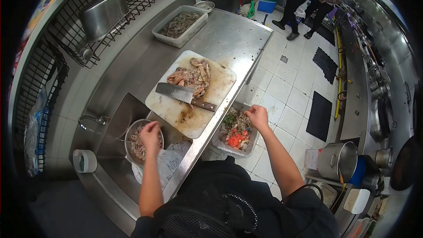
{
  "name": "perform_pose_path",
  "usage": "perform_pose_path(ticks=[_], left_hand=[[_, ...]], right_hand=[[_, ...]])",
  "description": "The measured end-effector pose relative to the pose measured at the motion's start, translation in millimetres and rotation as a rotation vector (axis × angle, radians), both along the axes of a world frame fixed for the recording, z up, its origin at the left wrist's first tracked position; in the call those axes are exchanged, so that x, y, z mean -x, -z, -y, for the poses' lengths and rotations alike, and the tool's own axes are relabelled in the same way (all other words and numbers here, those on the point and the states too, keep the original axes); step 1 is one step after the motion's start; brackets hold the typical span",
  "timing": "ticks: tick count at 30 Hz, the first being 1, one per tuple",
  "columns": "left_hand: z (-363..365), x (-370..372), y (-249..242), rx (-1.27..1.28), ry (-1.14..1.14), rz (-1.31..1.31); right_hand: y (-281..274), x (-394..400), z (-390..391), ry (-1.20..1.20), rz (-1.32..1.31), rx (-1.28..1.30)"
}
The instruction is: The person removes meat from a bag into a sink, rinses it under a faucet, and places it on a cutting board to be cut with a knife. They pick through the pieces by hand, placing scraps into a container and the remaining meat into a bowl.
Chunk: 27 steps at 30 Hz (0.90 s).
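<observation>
Over a round metal bowl (132,144) of cut, pinkish pieces in the sink is my left hand (150,135), its fingers bent together; whatever they hold is hidden. My right hand (257,117) is pinched closed above a grey bin (252,146) of food scraps, with red and green bits among them. I cannot make out anything between its fingers. On the counter, a white cutting board (165,110) carries a pile of pale, brownish raw squid-like pieces (198,76). A cleaver (178,91) with a wooden handle lies flat against the pile, its handle toward the counter edge.
A plastic tub (179,41) of grey shrimp-like seafood stands at the back of the steel counter (229,33). A tap (94,123) and a white plastic bag (165,165) are at the sink (121,117). Two people stand on the tiled floor (273,79) beyond. A large pot (337,158) is at right.
</observation>
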<state>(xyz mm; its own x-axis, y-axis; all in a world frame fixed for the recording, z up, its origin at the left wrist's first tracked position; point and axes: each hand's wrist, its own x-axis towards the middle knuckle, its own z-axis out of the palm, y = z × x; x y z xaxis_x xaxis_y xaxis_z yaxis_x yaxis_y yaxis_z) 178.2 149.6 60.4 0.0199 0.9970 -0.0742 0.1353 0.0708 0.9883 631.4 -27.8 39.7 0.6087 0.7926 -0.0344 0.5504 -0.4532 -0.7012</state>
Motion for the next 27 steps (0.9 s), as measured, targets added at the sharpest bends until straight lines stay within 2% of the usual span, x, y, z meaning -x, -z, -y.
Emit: perform_pose_path(ticks=[1,2,3,5,7,8,10,11,12,13,14,17,19,21,27], left_hand=[[-15.6,39.0,20.4,0.003,-0.012,-0.114],[-17.6,59.4,11.7,0.054,-0.015,-0.201],[-30.8,87.9,42.2,0.09,-0.087,-0.296],[-32.4,107.2,56.4,0.057,-0.117,-0.407],[-26.1,97.9,68.2,0.044,-0.141,-0.336],[-21.6,83.8,69.8,0.021,-0.158,-0.276],[-10.4,27.1,69.5,-0.084,-0.132,-0.235],[10.9,-24.1,22.3,-0.22,-0.084,-0.291],[27.9,-68.0,-4.2,-0.156,-0.023,-0.246],[36.9,-105.0,-13.0,-0.121,0.191,-0.071],[45.6,-139.9,-11.0,-0.234,0.36,-0.045],[76.9,-229.7,-38.3,-0.267,0.703,-0.031],[89.1,-269.1,-38.8,-0.358,0.776,-0.027],[101.4,-292.1,-41.6,-0.32,0.811,-0.01],[112.8,-311.5,-23.4,-0.165,0.672,-0.062]], right_hand=[[5.8,-1.5,-3.5,0.0,0.004,0.009],[21.3,-5.7,-7.5,0.027,-0.005,-0.033],[37.8,-10.8,-10.6,0.052,-0.012,-0.075],[50.4,-18.0,-10.5,0.02,-0.035,-0.089],[43.9,-19.1,-11.3,0.227,-0.701,0.031],[40.0,-17.4,-9.0,0.227,-0.691,0.038],[30.8,-13.8,-0.6,0.286,-0.964,-0.075],[27.2,-12.7,1.6,0.283,-0.952,-0.071],[23.3,-10.4,2.4,0.308,-1.036,-0.133],[19.2,-8.0,2.4,0.331,-1.119,-0.197],[15.2,-5.0,1.8,0.331,-1.124,-0.236],[-17.9,15.2,4.1,0.312,-1.162,-0.354],[-21.1,21.4,8.4,0.271,-1.235,-0.466],[-23.0,27.5,12.2,0.304,-1.23,-0.537],[-32.1,20.2,31.2,0.392,-1.303,-0.563]])
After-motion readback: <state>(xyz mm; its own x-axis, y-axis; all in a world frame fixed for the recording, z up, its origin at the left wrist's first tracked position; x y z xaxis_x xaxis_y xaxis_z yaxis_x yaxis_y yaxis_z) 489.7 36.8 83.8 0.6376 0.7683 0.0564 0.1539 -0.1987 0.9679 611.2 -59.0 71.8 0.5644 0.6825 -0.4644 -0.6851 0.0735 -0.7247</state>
